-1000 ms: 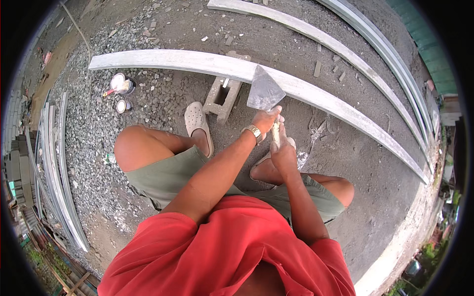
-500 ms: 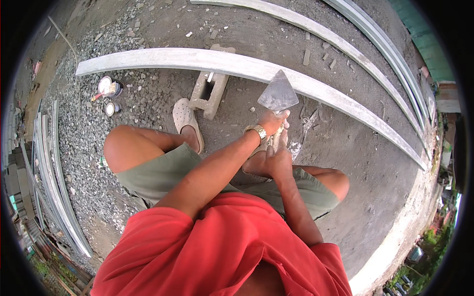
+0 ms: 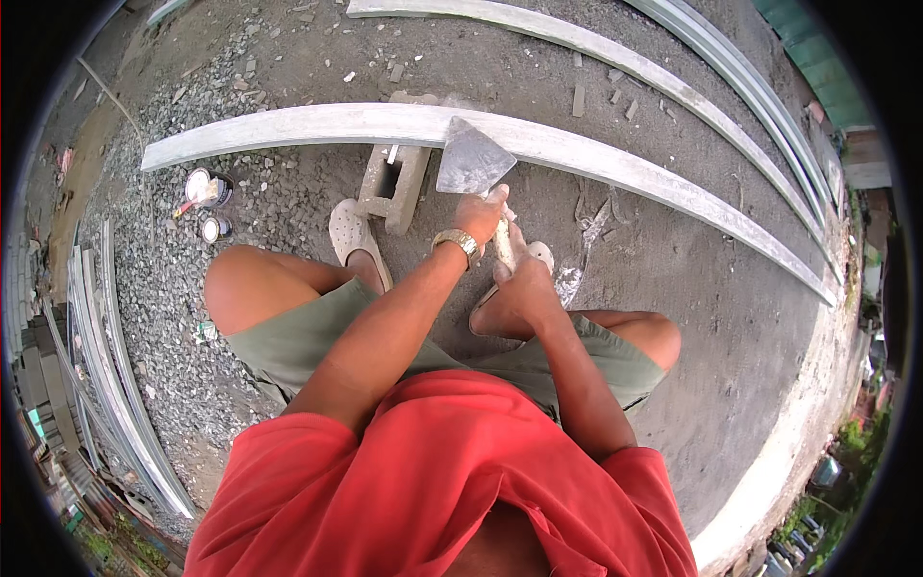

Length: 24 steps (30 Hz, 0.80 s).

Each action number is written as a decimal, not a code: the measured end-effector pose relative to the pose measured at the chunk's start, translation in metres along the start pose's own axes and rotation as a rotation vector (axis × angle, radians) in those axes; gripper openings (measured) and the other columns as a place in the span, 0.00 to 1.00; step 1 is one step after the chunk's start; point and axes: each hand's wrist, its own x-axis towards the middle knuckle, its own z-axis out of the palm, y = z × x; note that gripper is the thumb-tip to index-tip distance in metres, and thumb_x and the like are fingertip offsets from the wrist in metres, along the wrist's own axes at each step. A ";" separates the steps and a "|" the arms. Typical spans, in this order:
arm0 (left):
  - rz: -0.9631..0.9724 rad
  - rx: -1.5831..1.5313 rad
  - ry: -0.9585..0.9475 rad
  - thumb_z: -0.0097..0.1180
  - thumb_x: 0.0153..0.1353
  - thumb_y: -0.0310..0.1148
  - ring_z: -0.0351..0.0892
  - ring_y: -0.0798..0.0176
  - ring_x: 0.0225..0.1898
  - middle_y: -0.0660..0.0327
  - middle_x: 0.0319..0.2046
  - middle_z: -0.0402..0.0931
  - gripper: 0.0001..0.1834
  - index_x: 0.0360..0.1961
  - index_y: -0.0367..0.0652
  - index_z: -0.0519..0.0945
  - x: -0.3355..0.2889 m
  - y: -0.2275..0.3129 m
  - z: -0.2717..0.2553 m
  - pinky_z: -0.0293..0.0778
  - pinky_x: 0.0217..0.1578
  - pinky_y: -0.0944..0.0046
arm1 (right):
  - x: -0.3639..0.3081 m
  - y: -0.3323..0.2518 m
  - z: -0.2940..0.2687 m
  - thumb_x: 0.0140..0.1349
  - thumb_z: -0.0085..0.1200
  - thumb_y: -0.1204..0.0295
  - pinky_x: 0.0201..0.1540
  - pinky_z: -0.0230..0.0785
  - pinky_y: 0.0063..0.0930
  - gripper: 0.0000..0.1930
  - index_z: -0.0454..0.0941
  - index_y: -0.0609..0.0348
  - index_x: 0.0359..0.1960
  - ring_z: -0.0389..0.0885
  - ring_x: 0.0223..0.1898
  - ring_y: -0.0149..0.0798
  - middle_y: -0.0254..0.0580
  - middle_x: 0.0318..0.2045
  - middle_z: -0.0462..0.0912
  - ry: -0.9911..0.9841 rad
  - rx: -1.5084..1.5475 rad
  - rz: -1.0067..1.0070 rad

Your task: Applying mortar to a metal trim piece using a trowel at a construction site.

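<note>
A pointing trowel with a grey, diamond-shaped blade (image 3: pixel 473 162) is held in both hands. My left hand (image 3: pixel 479 215), with a watch on its wrist, is closed near the base of the blade. My right hand (image 3: pixel 527 287) is wrapped round the lower end of the trowel's pale, crusted handle (image 3: pixel 504 244). From this angle the blade overlaps the near edge of a long whitish metal beam (image 3: pixel 317 125); whether it touches cannot be made out. The beam crosses in front of me, over a hollow concrete block (image 3: pixel 396 192).
On the gravel at the left are an open can (image 3: pixel 219 188) with a red-handled brush (image 3: pixel 185 208) and a smaller can (image 3: pixel 215 229). More long beams (image 3: pixel 577 40) lie beyond, and others (image 3: pixel 96 327) at far left. A whitish smeared strip (image 3: pixel 593 245) lies right of my hands.
The trowel and both hands have shifted left along the beam, the blade now nearer the concrete block. Both hands keep their hold. The whole view has tilted slightly.
</note>
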 end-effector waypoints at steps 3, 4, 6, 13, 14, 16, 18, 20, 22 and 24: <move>0.089 0.227 -0.102 0.55 0.60 0.46 0.76 0.61 0.21 0.55 0.21 0.79 0.21 0.21 0.37 0.79 -0.001 -0.013 0.024 0.73 0.27 0.58 | -0.014 0.028 0.002 0.57 0.50 0.70 0.43 0.70 0.48 0.35 0.52 0.62 0.67 0.79 0.39 0.63 0.68 0.33 0.79 0.148 -0.015 -0.011; 0.178 0.398 -0.138 0.55 0.59 0.47 0.76 0.61 0.22 0.54 0.21 0.79 0.22 0.21 0.37 0.80 -0.003 -0.018 0.039 0.72 0.28 0.58 | -0.020 0.038 0.003 0.57 0.50 0.70 0.43 0.70 0.48 0.35 0.52 0.62 0.67 0.79 0.39 0.63 0.68 0.33 0.79 0.141 -0.021 -0.013; 0.125 0.552 -0.159 0.55 0.57 0.49 0.77 0.61 0.23 0.54 0.22 0.80 0.23 0.21 0.38 0.82 0.001 -0.027 0.057 0.72 0.30 0.57 | -0.028 0.053 0.009 0.57 0.50 0.69 0.42 0.71 0.47 0.36 0.51 0.62 0.67 0.79 0.39 0.62 0.67 0.34 0.79 0.300 -0.016 0.044; 0.026 -0.077 -0.050 0.55 0.62 0.43 0.78 0.58 0.24 0.52 0.23 0.78 0.19 0.22 0.37 0.75 0.015 -0.016 -0.031 0.77 0.26 0.58 | 0.007 -0.011 0.024 0.58 0.49 0.70 0.40 0.71 0.47 0.35 0.51 0.65 0.66 0.80 0.35 0.59 0.63 0.30 0.80 0.053 -0.186 -0.053; 0.013 -0.118 -0.041 0.55 0.62 0.43 0.78 0.59 0.23 0.53 0.22 0.77 0.18 0.23 0.38 0.74 0.016 -0.010 -0.039 0.77 0.26 0.57 | 0.012 -0.015 0.026 0.58 0.49 0.70 0.40 0.71 0.47 0.35 0.50 0.65 0.66 0.80 0.35 0.58 0.63 0.31 0.80 0.021 -0.180 -0.119; 0.033 -0.170 -0.069 0.55 0.62 0.42 0.77 0.60 0.22 0.53 0.22 0.77 0.18 0.23 0.38 0.75 0.013 -0.003 -0.038 0.76 0.27 0.59 | 0.015 -0.017 0.023 0.58 0.50 0.70 0.41 0.71 0.47 0.35 0.50 0.63 0.67 0.80 0.36 0.59 0.63 0.32 0.80 -0.002 -0.170 -0.091; 0.044 -0.086 -0.020 0.55 0.62 0.42 0.76 0.62 0.22 0.54 0.22 0.77 0.17 0.23 0.39 0.75 0.004 0.002 -0.015 0.74 0.26 0.61 | 0.008 -0.008 0.007 0.58 0.50 0.69 0.41 0.71 0.47 0.36 0.50 0.59 0.68 0.80 0.37 0.60 0.64 0.33 0.80 0.023 -0.162 -0.045; 0.062 0.077 -0.077 0.56 0.60 0.44 0.76 0.62 0.24 0.55 0.22 0.79 0.20 0.22 0.36 0.77 0.009 -0.010 0.008 0.72 0.27 0.59 | -0.004 0.012 0.008 0.59 0.50 0.68 0.42 0.72 0.47 0.35 0.51 0.56 0.68 0.80 0.37 0.60 0.65 0.33 0.80 0.106 -0.130 -0.081; 0.111 0.392 -0.072 0.56 0.59 0.46 0.77 0.61 0.26 0.53 0.22 0.80 0.22 0.21 0.35 0.79 0.001 -0.011 0.036 0.73 0.32 0.59 | -0.007 0.038 0.009 0.59 0.50 0.68 0.42 0.72 0.47 0.36 0.49 0.58 0.68 0.80 0.39 0.60 0.64 0.34 0.80 0.191 -0.110 0.063; 0.116 0.224 -0.087 0.56 0.60 0.44 0.79 0.60 0.27 0.53 0.23 0.80 0.20 0.21 0.36 0.78 -0.003 -0.010 0.031 0.74 0.31 0.60 | -0.007 0.020 0.010 0.59 0.49 0.68 0.42 0.71 0.48 0.36 0.49 0.59 0.68 0.79 0.39 0.61 0.65 0.34 0.80 0.147 -0.124 0.088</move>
